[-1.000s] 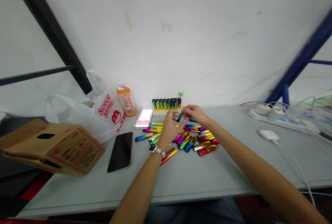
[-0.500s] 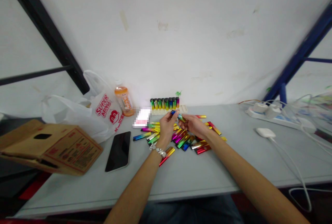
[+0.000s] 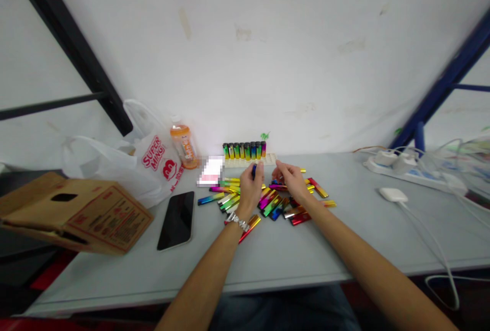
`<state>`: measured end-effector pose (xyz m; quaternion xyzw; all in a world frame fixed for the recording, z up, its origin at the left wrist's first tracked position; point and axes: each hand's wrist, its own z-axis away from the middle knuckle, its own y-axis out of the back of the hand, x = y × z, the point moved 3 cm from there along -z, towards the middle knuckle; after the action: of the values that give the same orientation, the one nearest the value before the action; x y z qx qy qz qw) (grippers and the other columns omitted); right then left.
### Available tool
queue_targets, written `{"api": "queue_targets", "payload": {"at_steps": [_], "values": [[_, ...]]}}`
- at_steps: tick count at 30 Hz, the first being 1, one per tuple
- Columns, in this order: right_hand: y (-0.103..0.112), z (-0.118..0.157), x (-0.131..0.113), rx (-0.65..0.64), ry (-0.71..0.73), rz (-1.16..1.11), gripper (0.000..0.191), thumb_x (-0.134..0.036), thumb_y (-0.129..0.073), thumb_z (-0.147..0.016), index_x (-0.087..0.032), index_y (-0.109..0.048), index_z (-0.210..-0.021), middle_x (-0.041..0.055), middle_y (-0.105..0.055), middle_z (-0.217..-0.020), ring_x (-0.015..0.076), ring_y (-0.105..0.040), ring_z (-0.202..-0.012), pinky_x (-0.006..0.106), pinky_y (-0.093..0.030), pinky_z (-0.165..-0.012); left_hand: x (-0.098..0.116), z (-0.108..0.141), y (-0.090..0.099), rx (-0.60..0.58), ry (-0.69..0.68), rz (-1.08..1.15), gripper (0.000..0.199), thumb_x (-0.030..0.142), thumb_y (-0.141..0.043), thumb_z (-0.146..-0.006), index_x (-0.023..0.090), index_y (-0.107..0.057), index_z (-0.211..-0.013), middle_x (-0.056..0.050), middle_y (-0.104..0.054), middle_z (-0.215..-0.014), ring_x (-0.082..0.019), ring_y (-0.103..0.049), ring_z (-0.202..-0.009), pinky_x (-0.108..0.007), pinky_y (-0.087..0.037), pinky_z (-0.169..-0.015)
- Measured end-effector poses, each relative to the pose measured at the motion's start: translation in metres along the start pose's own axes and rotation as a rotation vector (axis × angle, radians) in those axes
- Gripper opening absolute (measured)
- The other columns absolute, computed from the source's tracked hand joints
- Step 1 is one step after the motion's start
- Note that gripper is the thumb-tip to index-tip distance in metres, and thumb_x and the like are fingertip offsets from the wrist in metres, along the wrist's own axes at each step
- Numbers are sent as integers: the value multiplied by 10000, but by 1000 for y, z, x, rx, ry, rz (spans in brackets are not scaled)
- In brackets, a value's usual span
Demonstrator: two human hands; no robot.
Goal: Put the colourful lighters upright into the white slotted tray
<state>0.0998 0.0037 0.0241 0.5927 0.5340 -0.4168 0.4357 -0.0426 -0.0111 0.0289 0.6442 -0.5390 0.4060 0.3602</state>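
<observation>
Above the pile, my left hand (image 3: 250,184) is closed on a dark blue lighter (image 3: 254,169), most of it hidden by the fingers. My right hand (image 3: 290,175) is just to the right, thumb and fingers pinched together; whatever may be between them is too small to make out. Shiny two-tone lighters (image 3: 270,202) lie loosely heaped under and around both hands. Behind them, a pale slotted rack (image 3: 270,159) against the wall carries a row of upright lighters (image 3: 247,151) with dark tops.
At left are a cardboard box (image 3: 111,216), a white plastic bag (image 3: 133,178), an orange drink bottle (image 3: 184,144), a black phone (image 3: 176,220) and a blurred white card (image 3: 211,171). A power strip (image 3: 421,176), a white charger (image 3: 393,194) and cables lie at right.
My hands have come apart: they were together at a lighter, and my right hand has moved a little to the right. My left hand still holds the blue lighter.
</observation>
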Motion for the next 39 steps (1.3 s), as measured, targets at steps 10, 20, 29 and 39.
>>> {"api": "queue_targets", "payload": {"at_steps": [10,20,29,39], "values": [[-6,2,5,-75,9,-30,579,-667,-534,-851,-181,-623,-548,18,-560,-541,133,-457,-521,292,-377,-576,0,1,-2,-34,-56,-235,364,388,-472,-888,193,-431,-584,55,-403,-528,-101,-360,-537,-248,-263,-540],[-5,2,8,-77,-7,-23,609,-705,-511,-858,-188,-630,-560,22,-580,-547,139,-479,-520,294,-394,-581,1,5,0,-73,-26,-212,533,611,-479,-893,187,-428,-575,45,-369,-537,-99,-338,-534,-250,-250,-521],[-6,1,12,-112,0,-20,641,-738,-485,-858,-186,-634,-567,21,-576,-533,133,-469,-499,290,-372,-554,-1,3,0,-46,-18,-267,475,513,-486,-890,189,-415,-550,45,-380,-525,-99,-342,-528,-251,-246,-525],[-6,2,9,-125,55,14,562,-674,-509,-881,-200,-604,-593,0,-534,-536,139,-462,-522,289,-369,-553,1,2,-2,-66,-36,-291,393,417,-484,-889,196,-440,-567,42,-427,-516,-115,-380,-528,-260,-238,-541]]}}
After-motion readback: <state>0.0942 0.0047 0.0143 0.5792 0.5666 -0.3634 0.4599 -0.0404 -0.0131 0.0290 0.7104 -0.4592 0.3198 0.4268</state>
